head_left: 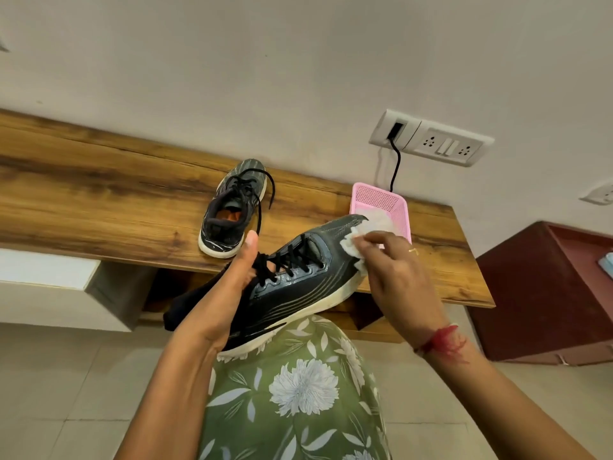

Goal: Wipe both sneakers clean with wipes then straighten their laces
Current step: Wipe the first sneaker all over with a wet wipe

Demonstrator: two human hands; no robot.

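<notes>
A dark grey sneaker (298, 280) with a white sole and black laces is held up in front of the shelf, toe pointing up and right. My left hand (229, 293) grips it around the heel and collar, thumb up by the tongue. My right hand (394, 270) holds a crumpled white wipe (356, 240) pressed against the toe area of this sneaker. The second sneaker (232, 207) stands on the wooden shelf (99, 200), toe toward the wall, its black laces loose and trailing over the side.
A pink mesh basket (381, 202) sits on the shelf behind the held sneaker's toe. A wall socket plate (434, 137) has a black cable hanging down. A dark red cabinet (547, 293) stands at the right. Green floral clothing (298, 393) covers my lap.
</notes>
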